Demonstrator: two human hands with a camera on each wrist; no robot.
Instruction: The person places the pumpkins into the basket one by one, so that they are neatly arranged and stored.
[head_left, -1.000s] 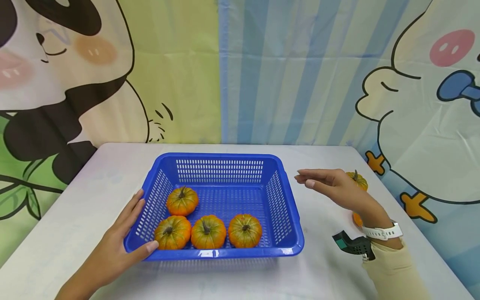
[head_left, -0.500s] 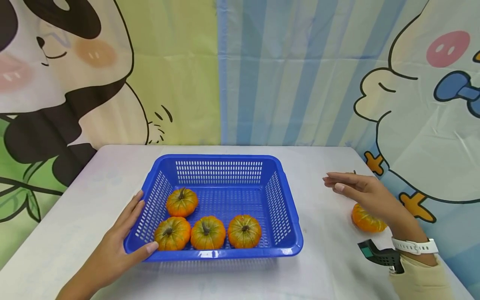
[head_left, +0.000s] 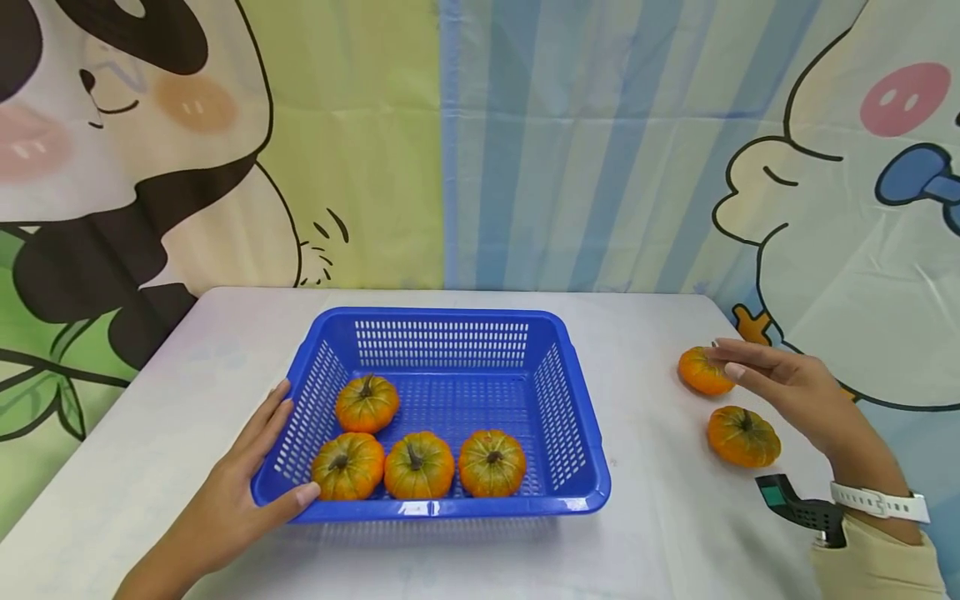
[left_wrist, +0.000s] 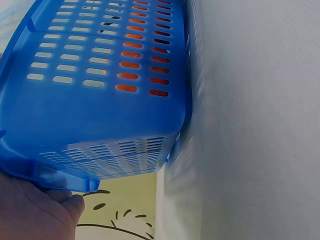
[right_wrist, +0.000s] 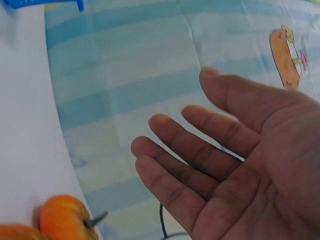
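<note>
In the head view a blue plastic basket (head_left: 450,507) with slotted walls stands on the white table. Several small orange-green pumpkins (head_left: 419,465) sit in its front and left part. My left hand (head_left: 225,492) rests against the basket's front-left corner, fingers extended along the left rim and thumb on the front rim. My right hand (head_left: 795,387) hovers at the table's right side, palm facing left, holding nothing. Its fingertips overlap the rear loose pumpkin (head_left: 701,372) in the view; I cannot tell whether they touch. A second loose pumpkin (head_left: 743,437) lies nearer me, below this hand.
The white table (head_left: 652,533) reaches back to a printed curtain (head_left: 562,150) with cartoon animals. Its right edge runs close to the loose pumpkins. A dark strap with a camera mount (head_left: 802,508) and a white wristband (head_left: 879,502) sit on my right wrist.
My right hand has moved right, from beside the basket to the loose pumpkins, uncovering the nearer one. The left hand, basket and pumpkins stay in place.
</note>
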